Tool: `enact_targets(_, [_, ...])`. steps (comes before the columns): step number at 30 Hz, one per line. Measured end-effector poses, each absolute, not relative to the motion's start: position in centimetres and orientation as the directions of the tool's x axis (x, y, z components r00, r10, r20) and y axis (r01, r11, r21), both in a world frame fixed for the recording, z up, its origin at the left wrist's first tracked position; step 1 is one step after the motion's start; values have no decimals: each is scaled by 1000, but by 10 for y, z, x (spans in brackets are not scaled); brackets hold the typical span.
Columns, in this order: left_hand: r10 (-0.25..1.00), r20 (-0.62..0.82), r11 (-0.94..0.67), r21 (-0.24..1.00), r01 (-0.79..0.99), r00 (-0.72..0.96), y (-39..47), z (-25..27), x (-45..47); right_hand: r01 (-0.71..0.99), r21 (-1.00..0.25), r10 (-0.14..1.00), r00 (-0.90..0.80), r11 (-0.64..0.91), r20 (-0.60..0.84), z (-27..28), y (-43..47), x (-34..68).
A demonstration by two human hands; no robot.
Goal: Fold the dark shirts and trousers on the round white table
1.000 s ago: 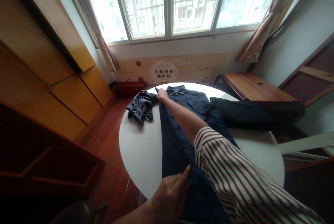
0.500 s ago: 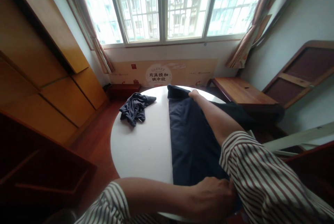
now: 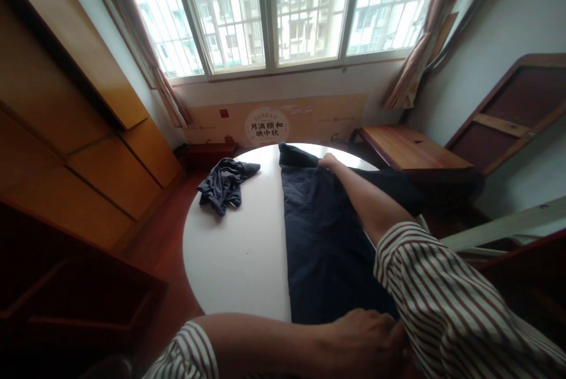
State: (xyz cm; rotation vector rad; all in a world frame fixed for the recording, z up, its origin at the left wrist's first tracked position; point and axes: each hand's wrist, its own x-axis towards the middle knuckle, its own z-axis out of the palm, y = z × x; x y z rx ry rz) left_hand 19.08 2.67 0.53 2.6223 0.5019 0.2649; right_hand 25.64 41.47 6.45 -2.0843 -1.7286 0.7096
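Note:
A dark navy garment point(image 3: 325, 243) lies lengthwise over the right half of a round white table point(image 3: 230, 273). Its kind is not clear from what shows. My right hand point(image 3: 328, 162) is closed on the garment's far edge, beside a darker folded-over strip. At the near end, my left hand point(image 3: 371, 338) reaches across and is closed on the lower right part of the cloth; its fingertips are hidden. More dark cloth point(image 3: 393, 187) spreads past my right forearm over the table's right side. Near the table's far left edge, a crumpled dark grey garment point(image 3: 225, 187) rests in a heap.
A low wooden table point(image 3: 411, 146) stands at the back right, with a folded wooden panel point(image 3: 508, 114) against the wall. Yellow-brown cabinets point(image 3: 101, 172) line the left side. Beyond the table is a barred window point(image 3: 265, 13) with curtains.
The view has tilted slightly. Both hands keep their hold on the navy garment, and the left one sits slightly lower in the picture. The grey heap has not been moved.

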Motion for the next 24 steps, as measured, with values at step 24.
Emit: enact_targets(24, [898,320,-433,519,737,303,56,4,96,845,-524,994,75,-107,-82,81,362,288])
